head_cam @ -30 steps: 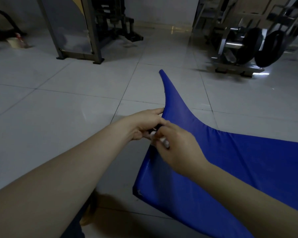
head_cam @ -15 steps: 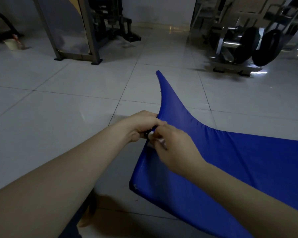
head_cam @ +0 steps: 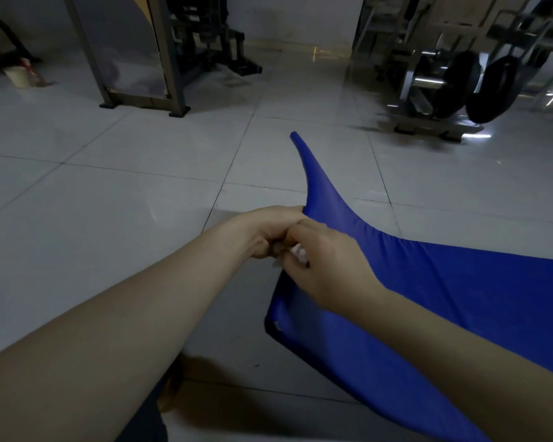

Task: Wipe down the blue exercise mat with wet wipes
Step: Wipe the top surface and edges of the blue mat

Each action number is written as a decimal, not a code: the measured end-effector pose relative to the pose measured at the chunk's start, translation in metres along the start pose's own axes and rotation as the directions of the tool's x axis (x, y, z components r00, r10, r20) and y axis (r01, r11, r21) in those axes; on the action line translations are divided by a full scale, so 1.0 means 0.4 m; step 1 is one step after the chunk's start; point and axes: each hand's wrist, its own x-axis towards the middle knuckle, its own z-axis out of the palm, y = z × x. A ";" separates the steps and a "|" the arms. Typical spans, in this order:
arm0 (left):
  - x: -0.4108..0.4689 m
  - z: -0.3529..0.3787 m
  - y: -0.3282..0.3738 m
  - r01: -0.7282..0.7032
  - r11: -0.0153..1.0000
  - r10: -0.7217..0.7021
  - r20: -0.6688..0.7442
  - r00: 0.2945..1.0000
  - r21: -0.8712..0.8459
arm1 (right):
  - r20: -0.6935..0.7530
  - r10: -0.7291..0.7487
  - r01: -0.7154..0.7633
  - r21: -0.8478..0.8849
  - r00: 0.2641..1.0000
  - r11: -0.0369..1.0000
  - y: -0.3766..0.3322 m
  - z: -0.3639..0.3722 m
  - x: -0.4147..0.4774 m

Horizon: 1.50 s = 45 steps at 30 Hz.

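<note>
The grey tiled floor point(head_cam: 93, 218) fills most of what I see, its pale squares crossed by dark joints. Along the floor's far edge, by the wall, a metal-framed machine point(head_cam: 141, 59) stands on the left and a rack with black weight plates point(head_cam: 492, 87) on the right.

The blue exercise mat point(head_cam: 460, 298) lies on the floor in front of me and runs off to the right. Its near corner sits just left of my right forearm, and its far corner tapers to a point out toward the middle of the floor.

Both my bare forearms reach in from below and meet at the mat's left edge. My left grip point(head_cam: 265, 232) is clenched there, knuckles up, touching the mat's edge and my other hand; I cannot tell what, if anything, it has hold of. My right grip point(head_cam: 326, 263) is over the mat's edge, fingers curled and pinching a small white wet wipe point(head_cam: 299, 252), of which only a scrap shows between the fingers.

A pale cup point(head_cam: 20, 76) stands at the floor's far left corner.
</note>
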 end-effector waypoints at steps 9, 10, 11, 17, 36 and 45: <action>0.005 -0.011 0.011 -0.029 0.999 0.025 -0.178 0.984 -0.020 | 0.052 -0.044 0.044 0.019 0.998 0.999 -0.053 -0.008 -0.005; -0.002 -0.016 0.011 -0.028 0.999 0.021 -0.185 0.983 -0.035 | 0.078 -0.051 0.048 0.033 0.996 0.998 -0.063 -0.011 -0.007; -0.007 -0.022 0.010 -0.024 0.999 0.015 -0.197 0.980 -0.047 | 0.111 -0.063 0.059 0.040 0.992 0.997 -0.076 -0.011 -0.011; -0.063 -0.066 0.007 -0.070 0.980 0.014 -0.283 0.959 -0.188 | 0.264 -0.186 0.181 0.044 0.946 0.983 -0.150 0.006 0.010; -0.220 -0.222 0.013 -0.240 0.970 0.168 -0.607 0.777 -0.038 | 0.302 -0.482 0.401 0.292 0.823 0.868 -0.235 0.075 0.097; -0.186 -0.495 -0.149 -0.012 0.998 0.049 -0.703 0.709 0.057 | 0.420 -0.267 0.028 0.494 0.867 0.869 -0.222 0.330 0.156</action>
